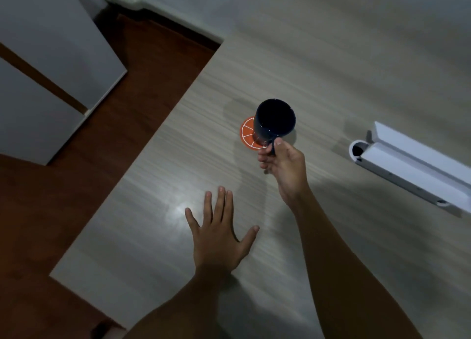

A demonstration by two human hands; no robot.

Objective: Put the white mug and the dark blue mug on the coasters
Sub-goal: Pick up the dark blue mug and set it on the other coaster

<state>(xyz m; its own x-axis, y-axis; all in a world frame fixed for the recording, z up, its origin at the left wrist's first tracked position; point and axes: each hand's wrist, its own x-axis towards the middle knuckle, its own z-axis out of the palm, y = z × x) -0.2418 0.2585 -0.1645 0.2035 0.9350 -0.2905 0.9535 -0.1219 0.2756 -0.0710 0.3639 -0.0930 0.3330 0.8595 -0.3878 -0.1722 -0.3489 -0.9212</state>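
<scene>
My right hand (284, 165) grips the handle of the dark blue mug (274, 120), holding it upright over an orange-slice coaster (246, 132). The mug covers the coaster's right part; I cannot tell whether its base touches. My left hand (219, 226) lies flat on the pale wooden table (331, 71), fingers spread, holding nothing. No white mug and no second coaster are in view.
A long white box-like device (413, 165) lies on the table at the right. The table's left edge runs diagonally above a dark red-brown floor (89, 160). White cabinet doors (51, 71) stand at the far left.
</scene>
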